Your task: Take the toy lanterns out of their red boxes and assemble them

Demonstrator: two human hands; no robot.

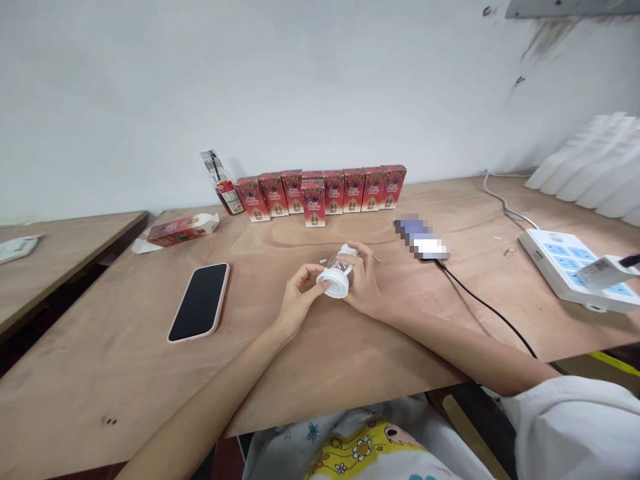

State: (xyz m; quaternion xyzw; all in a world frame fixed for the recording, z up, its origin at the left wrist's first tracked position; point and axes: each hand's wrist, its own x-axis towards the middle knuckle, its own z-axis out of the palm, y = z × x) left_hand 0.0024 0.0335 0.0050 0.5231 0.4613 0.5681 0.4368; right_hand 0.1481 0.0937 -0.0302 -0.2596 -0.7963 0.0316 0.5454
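Above the middle of the table I hold a small lantern point(334, 284) with a clear body and white ends, tilted so that its round white base faces me. My right hand point(364, 280) is wrapped around the clear body from the right, hiding part of it. At the base's left edge is my left hand point(303, 293), thumb pressed on the base and fingers curled behind it. A few tiny white bits point(323, 261) lie on the table just beyond.
Several red printed boxes point(314, 203) stand along the wall, with a drink bottle point(227, 191) at their left. An opened red box point(180, 229) lies left. A phone point(199, 303) lies nearer; another phone point(423, 239) is cabled. At right are a power strip point(575, 267) and white foam-like stacks point(595, 167).
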